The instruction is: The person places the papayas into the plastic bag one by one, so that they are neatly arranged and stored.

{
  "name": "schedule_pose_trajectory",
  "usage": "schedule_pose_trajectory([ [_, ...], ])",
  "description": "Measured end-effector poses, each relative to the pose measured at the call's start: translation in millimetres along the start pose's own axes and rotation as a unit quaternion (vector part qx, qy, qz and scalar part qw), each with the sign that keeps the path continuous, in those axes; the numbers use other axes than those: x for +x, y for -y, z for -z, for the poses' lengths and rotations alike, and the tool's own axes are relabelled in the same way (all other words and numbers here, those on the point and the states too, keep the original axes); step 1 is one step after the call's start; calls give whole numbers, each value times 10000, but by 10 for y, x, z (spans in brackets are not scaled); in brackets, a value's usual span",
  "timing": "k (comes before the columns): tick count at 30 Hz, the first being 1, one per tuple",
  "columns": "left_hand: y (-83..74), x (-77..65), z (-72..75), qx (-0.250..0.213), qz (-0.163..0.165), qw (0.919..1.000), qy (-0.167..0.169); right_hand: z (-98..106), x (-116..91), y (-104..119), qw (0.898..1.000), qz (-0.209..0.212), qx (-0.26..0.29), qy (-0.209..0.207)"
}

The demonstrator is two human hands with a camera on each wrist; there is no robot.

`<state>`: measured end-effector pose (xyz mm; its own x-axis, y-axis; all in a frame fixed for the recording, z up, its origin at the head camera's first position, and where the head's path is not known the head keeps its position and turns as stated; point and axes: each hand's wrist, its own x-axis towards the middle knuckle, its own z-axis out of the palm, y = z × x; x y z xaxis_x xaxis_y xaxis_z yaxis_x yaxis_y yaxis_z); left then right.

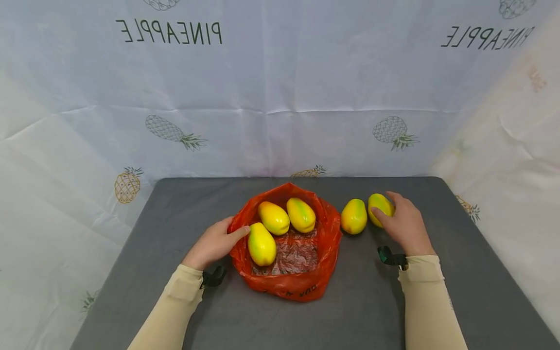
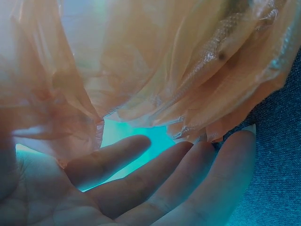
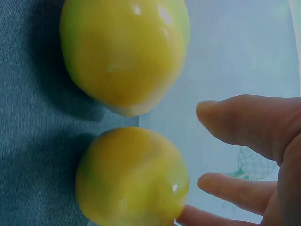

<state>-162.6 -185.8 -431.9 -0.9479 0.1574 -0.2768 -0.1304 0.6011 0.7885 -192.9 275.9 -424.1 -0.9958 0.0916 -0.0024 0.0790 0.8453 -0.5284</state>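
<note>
A red plastic bag stands with its mouth spread wide, three yellow mangoes inside. My left hand holds the bag's left rim, thumb over the edge beside the nearest mango, fingers outside. In the left wrist view those fingers lie under the thin folds; the thumb is mostly hidden. To the right of the bag, two more mangoes sit side by side on the table. My right hand is spread around the farther-right mango. In the right wrist view its thumb is apart from that mango.
The other loose mango sits between the bag and my right hand. Dark grey cloth covers the table. A pale curtain printed with pineapples hangs behind its far edge, with pale cloth on both sides.
</note>
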Motion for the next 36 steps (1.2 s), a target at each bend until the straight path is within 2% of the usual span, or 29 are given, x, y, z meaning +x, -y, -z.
schedule_pose_trajectory([
  [16, 0, 2, -1, -27, 3, 10000, 42, 39, 11, -119, 9996, -120, -44, 233],
  [36, -6, 7, 2, 8, 134, 9999, 23, -18, 64, -234, 9988, -279, -81, 395],
])
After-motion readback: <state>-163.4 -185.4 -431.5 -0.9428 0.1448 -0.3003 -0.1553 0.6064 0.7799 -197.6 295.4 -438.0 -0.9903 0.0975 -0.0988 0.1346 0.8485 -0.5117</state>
